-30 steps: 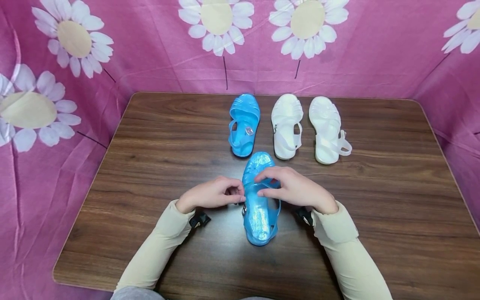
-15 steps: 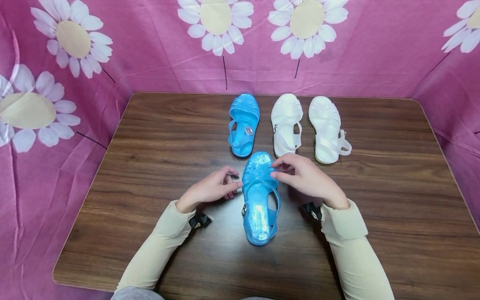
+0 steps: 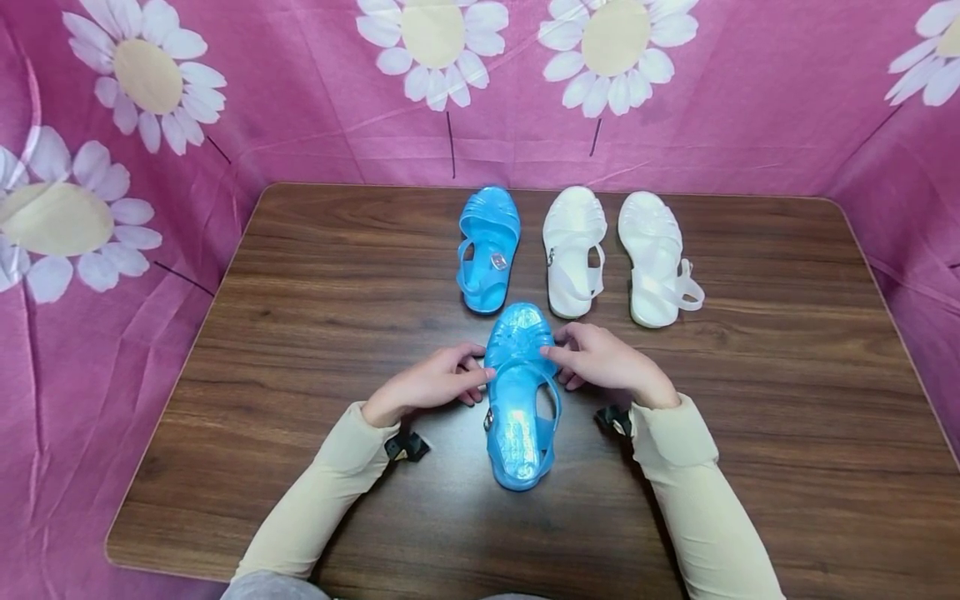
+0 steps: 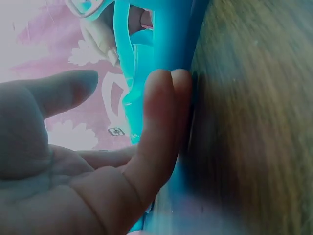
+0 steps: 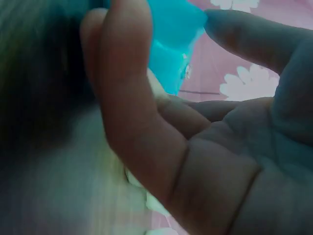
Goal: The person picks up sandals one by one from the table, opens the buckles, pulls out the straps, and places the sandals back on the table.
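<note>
A glossy blue jelly sandal (image 3: 517, 417) lies on the table in front of the person, toe pointing away, its strap with a metal buckle fastened round the heel. The left hand (image 3: 431, 379) is at its left side; in the left wrist view two fingertips (image 4: 159, 93) touch the side of the sole while the thumb stands apart from it. On the right, the right hand (image 3: 603, 358) holds the toe part, thumb on the upper strap and fingers curled along the side. The right wrist view shows this thumb (image 5: 234, 32) meeting the blue edge.
Beyond the hands stand another blue sandal (image 3: 489, 250) and two white sandals, one with its strap round (image 3: 573, 250) and one with a loose strap (image 3: 651, 258). A pink flowered cloth (image 3: 300, 83) hangs behind the brown wooden table (image 3: 315, 275).
The right hand has moved from over the sandal's straps out to its right side and settled on the toe part. The left hand has come in to its left edge. The sandal stays in place.
</note>
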A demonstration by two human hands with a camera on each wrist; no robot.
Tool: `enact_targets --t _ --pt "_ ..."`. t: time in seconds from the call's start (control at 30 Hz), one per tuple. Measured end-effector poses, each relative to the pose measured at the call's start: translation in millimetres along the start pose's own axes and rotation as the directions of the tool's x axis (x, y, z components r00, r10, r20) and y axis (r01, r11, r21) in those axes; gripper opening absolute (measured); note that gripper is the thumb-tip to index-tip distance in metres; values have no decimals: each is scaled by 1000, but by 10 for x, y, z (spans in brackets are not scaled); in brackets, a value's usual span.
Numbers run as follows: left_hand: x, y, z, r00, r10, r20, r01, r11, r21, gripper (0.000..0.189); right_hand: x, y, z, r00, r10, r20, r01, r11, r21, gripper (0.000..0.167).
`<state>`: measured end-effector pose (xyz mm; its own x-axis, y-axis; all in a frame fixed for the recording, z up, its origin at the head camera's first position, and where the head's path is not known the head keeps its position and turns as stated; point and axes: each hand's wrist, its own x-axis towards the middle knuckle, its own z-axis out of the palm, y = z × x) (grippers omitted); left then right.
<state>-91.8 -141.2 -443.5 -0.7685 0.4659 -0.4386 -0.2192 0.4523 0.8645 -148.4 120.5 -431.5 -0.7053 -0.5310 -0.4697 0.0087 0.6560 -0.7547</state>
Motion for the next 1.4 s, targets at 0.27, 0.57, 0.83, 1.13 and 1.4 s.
enact_targets --t 0.27,0.57,0.83,1.13,1.4 --pt "-7 32 33 1000 -4 -5 4 999 -55 53 27 -30 48 999 43 -2 -43 999 -15 42" --pt "-13 34 46 999 -20 -42 13 987 -159 46 -34 -72 39 1000 21 -15 -20 995 100 42" --pt "-28 47 24 999 -16 -50 4 974 -225 42 -36 -85 30 1000 18 -10 -16 983 183 38" --pt "-47 73 19 994 -22 -105 -7 965 -263 34 -40 -128 53 999 12 -32 -4 971 239 43" --pt "-74 87 -27 990 6 -141 -43 965 -258 30 -44 -150 66 999 -3 -32 12 957 289 41"
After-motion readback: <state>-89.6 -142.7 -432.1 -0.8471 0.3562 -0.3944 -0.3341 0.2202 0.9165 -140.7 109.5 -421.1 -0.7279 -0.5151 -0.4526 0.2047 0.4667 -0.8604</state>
